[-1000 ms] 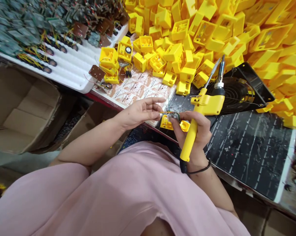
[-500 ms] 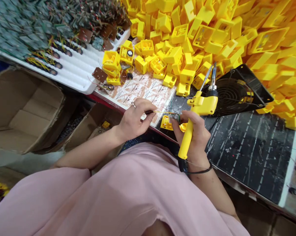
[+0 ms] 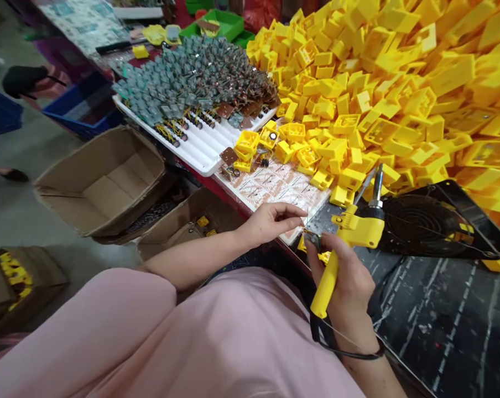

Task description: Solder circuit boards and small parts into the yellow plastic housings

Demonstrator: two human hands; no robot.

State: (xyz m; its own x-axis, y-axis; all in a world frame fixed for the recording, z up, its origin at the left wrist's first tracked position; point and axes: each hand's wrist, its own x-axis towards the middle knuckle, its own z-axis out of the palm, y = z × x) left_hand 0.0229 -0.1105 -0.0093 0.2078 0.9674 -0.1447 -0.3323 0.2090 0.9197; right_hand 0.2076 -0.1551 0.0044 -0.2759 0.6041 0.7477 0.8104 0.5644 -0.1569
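My right hand is wrapped round a yellow soldering gun, its metal tip pointing up and away from me. The thumb and fingers of that hand also pinch a small circuit board with short wires. Close to the board, my left hand has its thumb and forefinger pinched at the thin wires; the exact grip is too small to make out clearly. Partly hidden below the board is a yellow plastic housing at the bench edge.
Yellow housings are heaped across the back and right. A white tray holds many wired circuit boards. Beyond the soldering gun lies a black fan. Cardboard boxes stand on the left, below bench height.
The view has tilted up and turned left, showing more floor and bins. My left fingers have come nearer the board, and the dark part between them no longer shows.
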